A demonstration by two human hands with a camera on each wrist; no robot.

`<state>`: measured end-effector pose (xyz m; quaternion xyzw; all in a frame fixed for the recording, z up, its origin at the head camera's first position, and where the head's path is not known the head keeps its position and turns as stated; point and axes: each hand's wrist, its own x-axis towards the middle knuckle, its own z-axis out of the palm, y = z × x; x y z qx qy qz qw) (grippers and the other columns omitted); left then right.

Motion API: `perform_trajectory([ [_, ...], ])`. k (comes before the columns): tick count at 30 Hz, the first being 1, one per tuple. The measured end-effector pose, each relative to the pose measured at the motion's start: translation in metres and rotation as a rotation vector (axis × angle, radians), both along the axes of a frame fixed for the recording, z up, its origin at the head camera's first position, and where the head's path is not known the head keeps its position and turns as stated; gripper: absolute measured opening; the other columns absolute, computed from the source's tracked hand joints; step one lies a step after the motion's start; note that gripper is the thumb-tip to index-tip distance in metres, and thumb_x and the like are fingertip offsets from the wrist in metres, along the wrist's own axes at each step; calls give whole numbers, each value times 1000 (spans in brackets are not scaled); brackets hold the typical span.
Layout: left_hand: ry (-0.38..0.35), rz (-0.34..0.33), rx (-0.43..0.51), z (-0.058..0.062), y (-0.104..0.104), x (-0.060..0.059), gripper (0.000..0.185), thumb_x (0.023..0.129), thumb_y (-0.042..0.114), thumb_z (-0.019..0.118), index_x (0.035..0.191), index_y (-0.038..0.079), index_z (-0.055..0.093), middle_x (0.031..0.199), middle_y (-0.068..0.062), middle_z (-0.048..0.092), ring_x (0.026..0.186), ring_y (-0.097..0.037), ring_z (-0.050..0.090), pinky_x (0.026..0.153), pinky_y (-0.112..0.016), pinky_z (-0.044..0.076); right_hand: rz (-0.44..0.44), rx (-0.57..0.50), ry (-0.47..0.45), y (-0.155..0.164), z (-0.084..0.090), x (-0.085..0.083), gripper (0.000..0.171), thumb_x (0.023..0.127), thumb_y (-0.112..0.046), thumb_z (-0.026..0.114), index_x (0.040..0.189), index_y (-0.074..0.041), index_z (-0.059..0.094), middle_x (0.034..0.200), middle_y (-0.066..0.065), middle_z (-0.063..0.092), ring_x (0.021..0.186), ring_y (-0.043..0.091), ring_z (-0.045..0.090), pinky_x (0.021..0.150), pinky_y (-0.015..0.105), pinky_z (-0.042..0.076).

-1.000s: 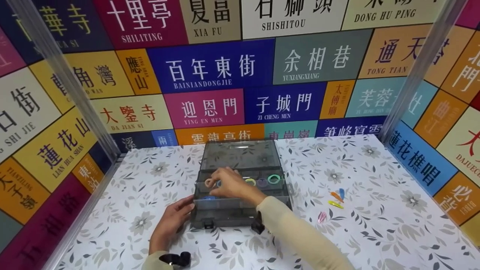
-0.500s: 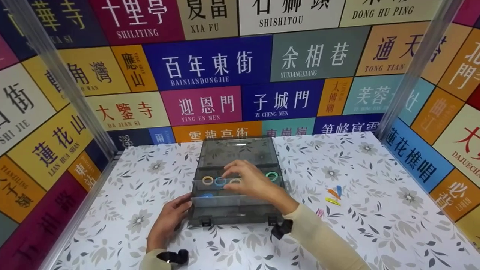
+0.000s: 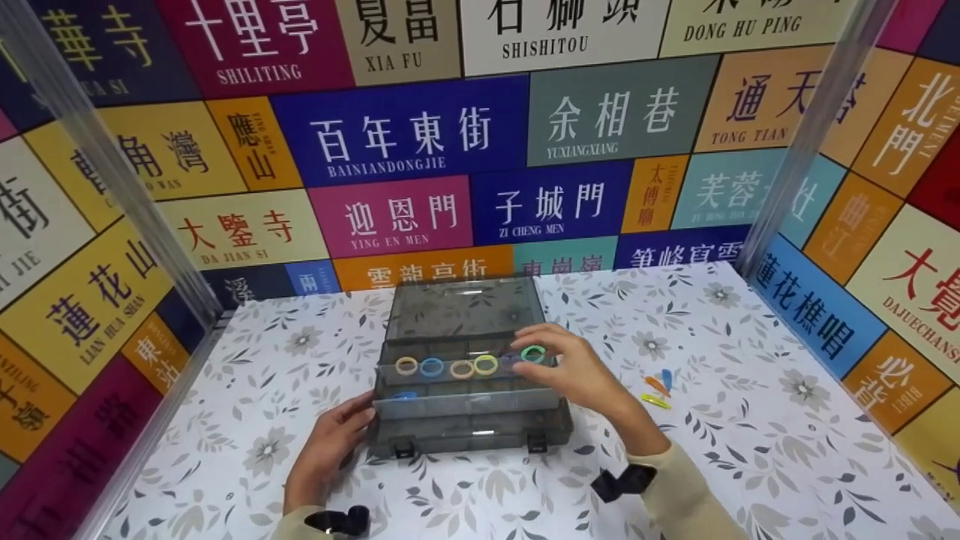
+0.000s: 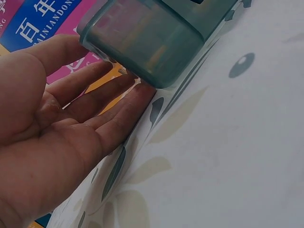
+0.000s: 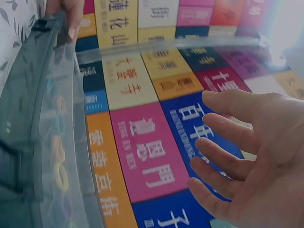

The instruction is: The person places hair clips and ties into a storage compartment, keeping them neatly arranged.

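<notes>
The box [image 3: 465, 390], grey and see-through with its lid open, stands mid-table [image 3: 750, 450]. Six rings [image 3: 446, 367] lie in a row in its far tray: tan, blue, tan, yellow, purple, green. The left hand [image 3: 330, 446] rests against the box's near left corner, fingers [image 4: 102, 95] straight and slightly apart, touching its wall. The right hand [image 3: 581, 371] hovers over the box's right end beside the green ring, fingers [image 5: 223, 142] loosely spread, holding nothing. Clips [image 3: 658, 386] lie on the table right of the box.
</notes>
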<state>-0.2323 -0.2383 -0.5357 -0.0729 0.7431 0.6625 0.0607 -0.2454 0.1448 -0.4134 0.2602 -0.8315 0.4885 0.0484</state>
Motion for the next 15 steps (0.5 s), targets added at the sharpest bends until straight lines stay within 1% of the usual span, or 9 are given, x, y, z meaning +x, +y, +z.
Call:
perform_trajectory([
  [4, -1, 8, -7, 1, -2, 0, 47, 100, 17, 61, 145, 8, 54, 153, -16, 49, 140, -34, 48, 114, -48, 44, -51, -54, -48, 24, -8, -6, 30, 90, -24, 76, 118, -15, 73, 136, 8, 63, 127, 28, 56, 101, 54, 48],
  [9, -1, 11, -9, 1, -1, -1, 47, 100, 18, 61, 145, 8, 53, 152, -16, 49, 141, -33, 47, 114, -48, 44, -144, -58, -61, 49, -12, -13, 32, 90, -24, 76, 121, -15, 72, 135, 7, 63, 129, 28, 55, 101, 47, 50],
  [12, 13, 17, -11, 1, 1, 0, 47, 100, 16, 61, 145, 6, 53, 151, -19, 50, 139, -34, 49, 113, -46, 46, -200, -47, -62, 64, -14, -16, 33, 90, -26, 75, 122, -15, 72, 134, 5, 64, 128, 25, 56, 100, 45, 51],
  [15, 21, 27, -11, 1, 2, 2, 47, 100, 16, 61, 145, 4, 53, 149, -21, 51, 137, -34, 51, 111, -43, 48, -248, -34, -57, 81, -17, -20, 37, 91, -29, 74, 123, -12, 71, 135, 7, 63, 129, 26, 56, 99, 42, 51],
])
